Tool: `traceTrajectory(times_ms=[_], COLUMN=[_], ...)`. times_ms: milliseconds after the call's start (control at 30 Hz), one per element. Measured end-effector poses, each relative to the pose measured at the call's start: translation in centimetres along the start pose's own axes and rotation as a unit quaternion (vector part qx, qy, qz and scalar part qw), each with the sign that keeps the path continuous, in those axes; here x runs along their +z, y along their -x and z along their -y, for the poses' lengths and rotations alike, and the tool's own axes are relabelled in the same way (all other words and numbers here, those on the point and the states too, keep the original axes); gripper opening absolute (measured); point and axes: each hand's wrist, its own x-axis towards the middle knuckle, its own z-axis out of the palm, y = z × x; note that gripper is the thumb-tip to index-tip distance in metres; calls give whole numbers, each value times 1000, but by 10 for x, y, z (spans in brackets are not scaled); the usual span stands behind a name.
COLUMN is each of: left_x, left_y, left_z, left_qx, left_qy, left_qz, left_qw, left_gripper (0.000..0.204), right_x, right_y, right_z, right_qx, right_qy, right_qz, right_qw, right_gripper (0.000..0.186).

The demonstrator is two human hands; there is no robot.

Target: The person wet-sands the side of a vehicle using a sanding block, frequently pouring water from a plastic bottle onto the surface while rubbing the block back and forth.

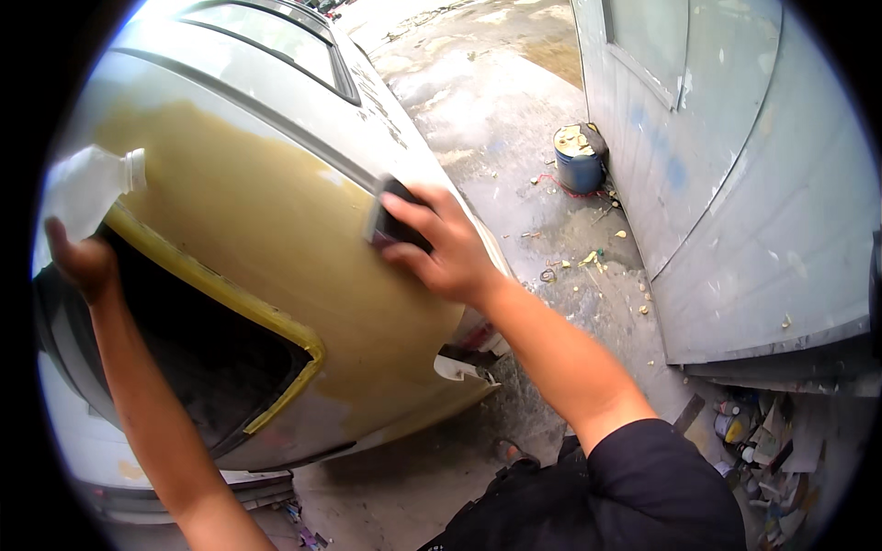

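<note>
A car body panel (266,202) coated with tan filler spreads out in front of me, white paint showing around it. My right hand (450,243) grips a dark sanding block (404,216), which rests against the filler near the panel's right side. At the far left, my left hand (87,262) holds a translucent white plastic bottle (87,188), tilted with its open-looking neck toward the panel. Part of that grip is hidden behind the bottle. Yellow masking tape (225,285) borders the dark side window (193,340) below the filler.
A blue bucket (579,173) with a yellowish, crusted top stands beside a grey metal wall (726,184) on the right. Scraps litter the wet-looking concrete floor (514,119). Mixed clutter (758,459) is piled at lower right. My sandalled foot (514,452) is below the car.
</note>
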Motion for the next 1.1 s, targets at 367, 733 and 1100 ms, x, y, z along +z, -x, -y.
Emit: traceTrajectory(times_ms=[367,733,1100], left_x=[-19,82,90], left_y=[19,153,150], left_z=[23,-79,-91], left_qx=[438,109,125], left_qy=[-318,93,78], left_qz=[57,200,209], left_qw=[839,969,967], left_gripper=[25,36,39], right_x=[9,58,104], right_y=[9,116,147], right_z=[-1,66,92], right_qx=[64,71,15], right_qy=[27,223,300], right_qz=[-46,-188,-212], right_qw=[997,954,930], right_gripper=[47,52,59])
